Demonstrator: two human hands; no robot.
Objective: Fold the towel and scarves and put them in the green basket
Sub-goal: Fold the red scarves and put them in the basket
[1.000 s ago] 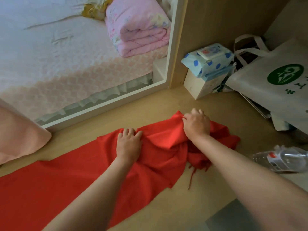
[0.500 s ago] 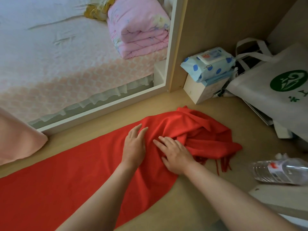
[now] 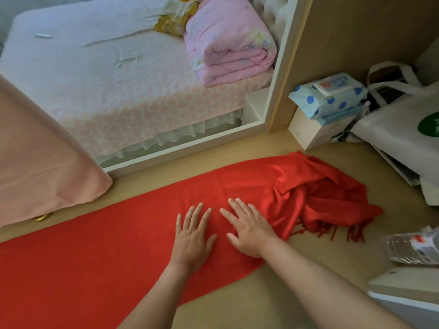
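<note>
Red scarf (image 3: 95, 252) lies under both hands on the wooden surface (image 3: 273, 300). Left hand (image 3: 192, 236): palm down, fingers straight and spread, flat on the cloth, gripping nothing. Right hand (image 3: 249, 231): just beside it, same flat pose, fingers angled left. Scarf runs smooth from the hands out to the left. Right of the right hand it is bunched in a heap (image 3: 320, 193), with its fringe (image 3: 332, 231) trailing onto the wood.

Beyond:
- wipes pack (image 3: 332, 95), blue dots, label too small to read
- white bag (image 3: 399, 134), round green logo cut off by the frame
- plastic bottle (image 3: 411, 248) on its side, red-and-white label unreadable
</note>
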